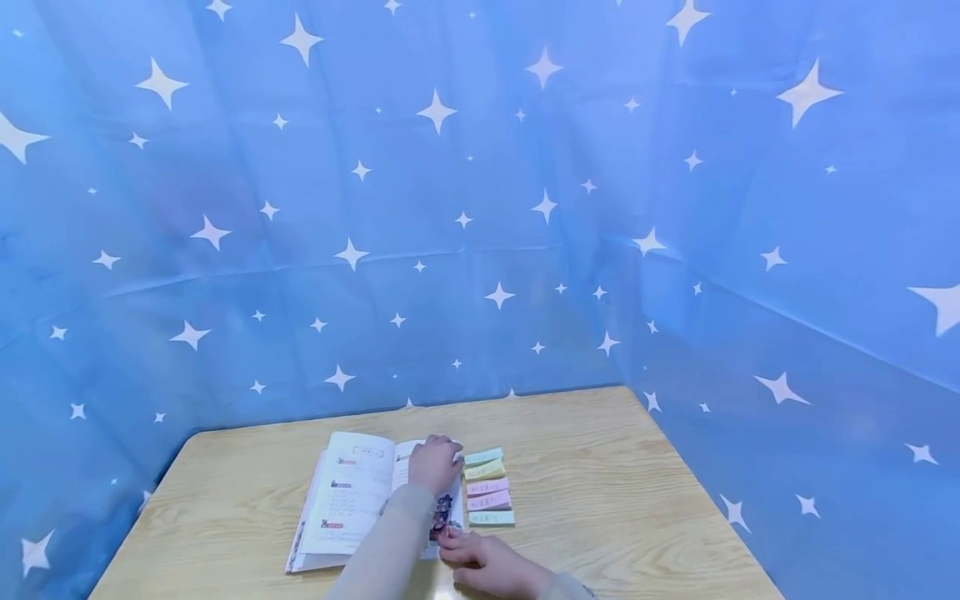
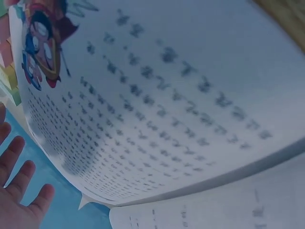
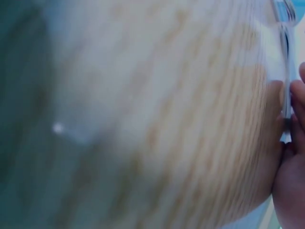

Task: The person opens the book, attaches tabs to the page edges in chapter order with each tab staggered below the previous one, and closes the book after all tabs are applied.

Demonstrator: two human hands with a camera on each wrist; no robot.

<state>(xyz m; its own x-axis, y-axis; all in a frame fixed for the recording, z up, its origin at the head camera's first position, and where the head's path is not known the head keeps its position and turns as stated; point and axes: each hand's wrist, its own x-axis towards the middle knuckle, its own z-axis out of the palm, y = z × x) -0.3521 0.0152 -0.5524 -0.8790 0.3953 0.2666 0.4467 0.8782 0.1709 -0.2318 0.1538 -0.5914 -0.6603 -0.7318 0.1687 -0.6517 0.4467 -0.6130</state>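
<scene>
An open book lies on the wooden table, with printed text on both pages. My left hand reaches across it to the upper part of the right page, and its forearm covers much of that page. In the left wrist view the fingers look straight and spread beside the page's edge. At the lower right corner of the book, my right hand pinches the page edge near a dark coloured picture. The right wrist view is blurred and shows that hand only at its edge.
Several sticky notes in green, yellow and pink, with handwriting, lie in a column close to the right of the book. The wooden table extends to both sides. A blue curtain with white stars hangs behind and at the sides.
</scene>
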